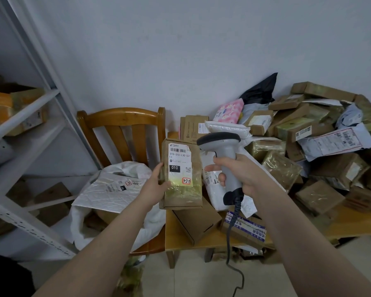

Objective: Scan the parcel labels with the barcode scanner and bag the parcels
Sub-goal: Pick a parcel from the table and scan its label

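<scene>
My left hand (155, 185) grips a brown cardboard parcel (183, 194) by its left edge and holds it upright above the table's left end. Its white label (179, 161) faces me, with a barcode at the top and a red-framed sticker low on the right. My right hand (240, 170) grips the handle of a grey barcode scanner (221, 142). The scanner's dark head sits just right of the parcel's top and points left. Its coiled cable (230, 228) hangs down toward the floor. A white woven bag (116, 189) lies open on the wooden chair to the left.
A wooden table (176, 239) carries a big heap of cardboard boxes (321, 133) and grey mailers stretching right. Flat boxes lie under the held parcel. The chair (121, 116) stands against the wall. A white metal shelf rack (30, 116) with boxes fills the left side.
</scene>
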